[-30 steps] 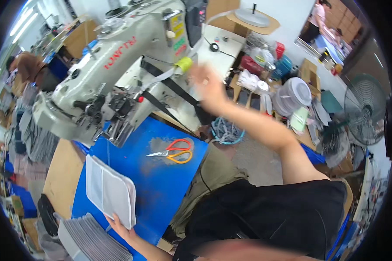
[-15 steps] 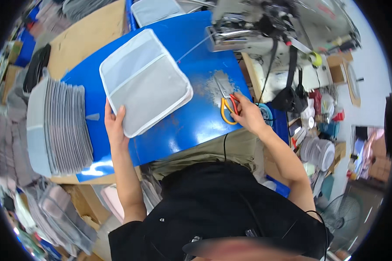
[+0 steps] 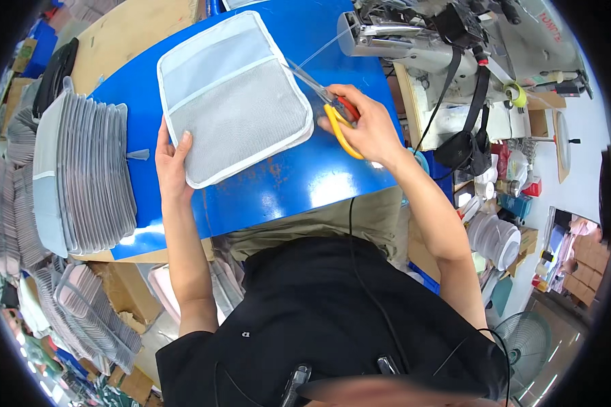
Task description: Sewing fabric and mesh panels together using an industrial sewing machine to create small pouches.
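Observation:
My left hand (image 3: 172, 161) pinches the lower left edge of a grey mesh panel (image 3: 248, 115), its thumb on top. The panel is rectangular with rounded corners, white binding and a pale strip across its middle. In my right hand (image 3: 370, 129) is a pair of scissors (image 3: 344, 139) with orange-red and yellow handles. Their blades reach the panel's upper right edge, where a thin thread (image 3: 327, 49) runs toward the sewing machine (image 3: 387, 35). Whether the blades touch the thread, I cannot tell.
Left of the panel stands a tall stack of similar mesh panels (image 3: 91, 176) on the blue tabletop (image 3: 305, 180). A small grey scrap (image 3: 138, 154) lies beside it. Black straps and a pouch (image 3: 455, 149) hang at the right. A fan (image 3: 533, 346) stands at the lower right.
My right hand has lifted the scissors off the tabletop and brought them up and left to the panel's edge. My left hand still holds the panel, slightly shifted.

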`<state>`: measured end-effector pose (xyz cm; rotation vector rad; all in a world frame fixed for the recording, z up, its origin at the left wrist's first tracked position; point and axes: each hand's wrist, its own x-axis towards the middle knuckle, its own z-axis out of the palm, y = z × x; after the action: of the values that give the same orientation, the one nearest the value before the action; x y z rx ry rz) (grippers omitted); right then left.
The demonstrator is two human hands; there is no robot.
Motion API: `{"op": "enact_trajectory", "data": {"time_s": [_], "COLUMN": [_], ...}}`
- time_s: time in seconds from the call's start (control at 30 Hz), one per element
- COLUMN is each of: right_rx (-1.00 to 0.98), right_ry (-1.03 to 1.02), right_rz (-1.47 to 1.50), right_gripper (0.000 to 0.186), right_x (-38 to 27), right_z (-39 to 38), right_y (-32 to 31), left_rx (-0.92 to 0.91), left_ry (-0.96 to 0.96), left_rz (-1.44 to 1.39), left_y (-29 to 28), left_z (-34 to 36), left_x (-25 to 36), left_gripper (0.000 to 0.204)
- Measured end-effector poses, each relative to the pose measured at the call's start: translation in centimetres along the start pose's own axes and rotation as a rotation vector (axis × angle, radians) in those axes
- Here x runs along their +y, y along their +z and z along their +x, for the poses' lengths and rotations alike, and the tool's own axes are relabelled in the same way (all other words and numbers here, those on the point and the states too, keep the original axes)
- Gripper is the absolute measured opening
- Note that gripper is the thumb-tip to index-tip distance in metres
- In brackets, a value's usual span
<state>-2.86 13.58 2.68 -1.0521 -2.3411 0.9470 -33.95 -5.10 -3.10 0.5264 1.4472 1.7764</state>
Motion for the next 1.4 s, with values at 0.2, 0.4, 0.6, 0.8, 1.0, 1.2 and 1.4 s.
{"op": "enact_trajectory", "data": {"time_s": [0.2,0.4,0.6,0.8,1.0,1.2,1.4], "right_rx": [0.066,0.169,0.181,0.225,0.259,0.165,0.172], "right_ry": [0.219,0.270,0.095,-0.005,-0.024,0.036,0.214], "right_rz": [0.212,0.186,0.141,0.079,0.072,0.040,0.119], "right_gripper": [0.056,0.049,0.046,0.046,0.044,0.050,0.039], "right_x": [2.8,5.5,6.0,7.1,7.5,7.3,6.5], "right_z": [-3.4,-11.1,-13.5,-13.4,-13.5,-13.1,-10.1], "right_y": [1.8,3.0,3.1,3.6,4.6,4.4,4.2], "left_rx": [-0.010,-0.132,-0.179,-0.106,-0.175,-0.500,-0.079], "left_ry": [0.019,0.136,0.377,0.229,0.169,0.208,0.196], "left_rz": [0.100,0.162,0.384,0.706,1.334,1.245,1.313], "left_y": [0.4,3.5,14.5,14.5,10.9,6.9,-5.3], "left_z": [0.3,7.5,23.4,29.8,28.9,11.6,-6.1], "left_x": [1.3,3.9,8.4,7.0,2.8,4.1,8.7], "left_gripper": [0.070,0.063,0.056,0.051,0.046,0.044,0.042]}}
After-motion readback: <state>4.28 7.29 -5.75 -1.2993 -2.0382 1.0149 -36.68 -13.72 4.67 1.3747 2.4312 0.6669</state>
